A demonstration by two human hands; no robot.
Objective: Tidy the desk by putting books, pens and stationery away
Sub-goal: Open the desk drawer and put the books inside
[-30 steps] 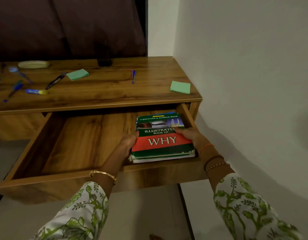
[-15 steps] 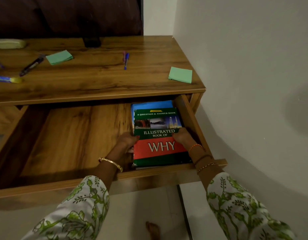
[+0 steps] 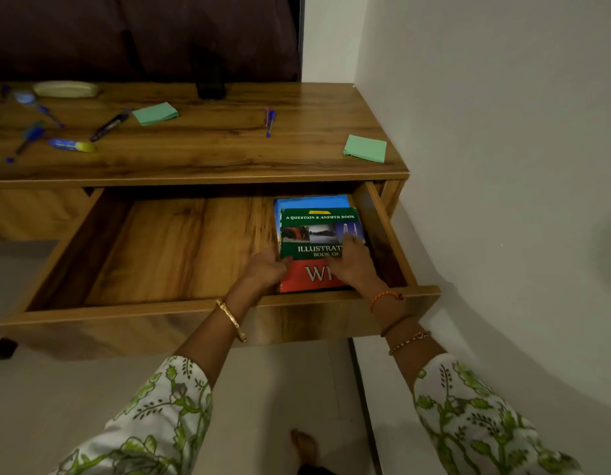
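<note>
Sleeves with a green leaf print fill the bottom corners, cut off by the frame edge, and a bare foot (image 3: 304, 447) shows between them on the floor. Both arms reach over the front of the open drawer (image 3: 180, 306). The left hand (image 3: 262, 267) sits at the left edge of the green and red book (image 3: 312, 248), fingers curled against that edge; the fingertips go down beside the book, so whether they grip under it cannot be told. The right hand (image 3: 353, 260) lies flat on the cover with fingers loosely extended, hiding part of the title and the book's right side. The book lies in the drawer's right end, on top of a blue book (image 3: 310, 202) of which only the far strip shows. Farther off, on the desk top (image 3: 211, 156), lie two green sticky-note pads (image 3: 365, 149) (image 3: 155, 113), a blue pen (image 3: 270, 122), a dark pen (image 3: 109, 125) and several blurred blue pens at the left, partly out of frame. A pale oblong case (image 3: 65, 89) lies at the back, its kind unclear.
</note>
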